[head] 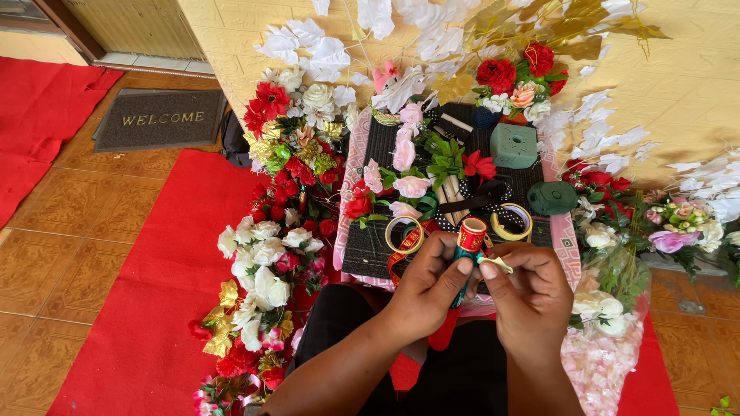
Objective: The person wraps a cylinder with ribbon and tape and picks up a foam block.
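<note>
- The fingers [462,270] of my left hand [422,289] are closed around a small roll of red ribbon [471,233] on a teal stick, and they hold it nearly upright in front of me.
- My right hand [532,296] is just beside it; thumb and forefinger pinch narrow on a small pale yellow piece [496,264], which I think is the loose end of a tape or ribbon, but I cannot tell for sure.
- The roll stands above my left fingers, its long axis goes up and a little away from me. The pale piece lies to the right of the stick, very near, perhaps touching it.
- Both hands are over my lap, at the near edge of the black mat [378,246].
- On the mat, just behind the roll, lie two gold ribbon rings, one to the left [404,235] and one to the right [512,222]. A black dotted ribbon [493,206] runs between them.
- Further back are a green foam block [514,145], a dark green round spool [552,198] and pink flowers [411,185].
- Red and white flowers [266,254] lie at my left on the red carpet [154,308]. Nothing stands between my two hands.
</note>
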